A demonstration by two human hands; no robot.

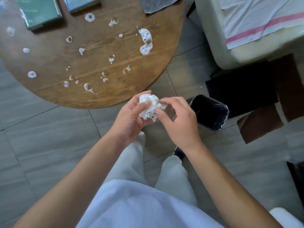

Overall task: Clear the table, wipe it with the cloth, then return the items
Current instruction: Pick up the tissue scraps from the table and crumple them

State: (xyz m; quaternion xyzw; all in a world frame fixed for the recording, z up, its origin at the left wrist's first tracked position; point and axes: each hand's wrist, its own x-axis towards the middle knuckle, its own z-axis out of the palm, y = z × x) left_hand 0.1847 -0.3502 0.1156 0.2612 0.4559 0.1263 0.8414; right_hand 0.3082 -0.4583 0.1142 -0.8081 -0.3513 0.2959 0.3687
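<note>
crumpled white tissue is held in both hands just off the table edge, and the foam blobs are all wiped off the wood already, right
Not quite. The crumpled white tissue is indeed held by the left hand and right hand just off the table edge, but the head view shows the foam blobs scattered across the wood, not wiped off.

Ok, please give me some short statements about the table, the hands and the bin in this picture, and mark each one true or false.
1. Both hands hold the crumpled white tissue. True; left hand, right hand.
2. The round table is wiped clean. False: white foam blobs are scattered over it.
3. The grey cloth lies at the table's far edge. True.
4. The black bin stands on the table. False: it is on the floor, right of the hands.
5. The green box is already off the table. False: it is on it.
</note>
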